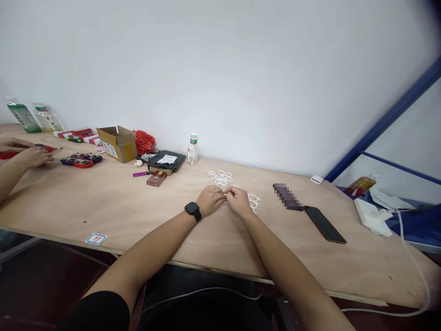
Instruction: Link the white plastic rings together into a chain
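My left hand [211, 199], with a black watch on the wrist, and my right hand [238, 200] meet fingertip to fingertip over the wooden table [103, 207]. Both are pinched closed on a small white piece I cannot make out, at the edge of a pile of white plastic rings [254, 201]. A second pile of white rings [220, 177] lies just beyond my hands.
Right of my hands lie a black phone [324, 224] and a blurred dark object [287, 196]. Further back stand a small bottle [192, 149], a cardboard box [117, 143], a black bag [166, 160] and a purple lighter [141, 174]. Another person's hands [29, 154] work at the far left.
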### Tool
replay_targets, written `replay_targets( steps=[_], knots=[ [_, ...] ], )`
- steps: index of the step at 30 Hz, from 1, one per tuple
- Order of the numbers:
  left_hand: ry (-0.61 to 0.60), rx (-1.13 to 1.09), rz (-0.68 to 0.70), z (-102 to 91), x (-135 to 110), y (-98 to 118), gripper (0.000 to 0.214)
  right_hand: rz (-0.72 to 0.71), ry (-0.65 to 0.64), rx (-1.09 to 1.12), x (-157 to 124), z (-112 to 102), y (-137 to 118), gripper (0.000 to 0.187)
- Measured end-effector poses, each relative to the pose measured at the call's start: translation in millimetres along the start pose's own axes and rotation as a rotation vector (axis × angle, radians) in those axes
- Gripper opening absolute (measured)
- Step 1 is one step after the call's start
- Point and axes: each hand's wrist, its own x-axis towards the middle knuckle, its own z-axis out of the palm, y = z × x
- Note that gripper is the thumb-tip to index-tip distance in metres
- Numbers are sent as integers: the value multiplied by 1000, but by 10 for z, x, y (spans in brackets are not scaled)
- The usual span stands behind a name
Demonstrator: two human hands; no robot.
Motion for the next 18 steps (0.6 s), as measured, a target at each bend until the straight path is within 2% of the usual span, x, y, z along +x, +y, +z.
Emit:
replay_targets(
  steps=[3, 7, 11, 16, 18],
  knots=[
    [33, -33, -8, 15, -4, 40, 24, 5, 13, 3, 8, -42, 7, 28],
    [98, -123, -28, 22, -42, 42, 19, -23, -7, -126, 22, -128, 43, 36],
    [176, -159, -219, 30, -8, -132, 19, 13, -26, -240, 51, -244, 104, 35],
    [-34, 58, -466, 171, 182, -532, 24, 61, -57, -343, 85, -325, 224, 31],
    [-92, 101, -505, 261, 266, -633, 31, 70, -66, -383, 89, -333, 268, 30]
  ],
)
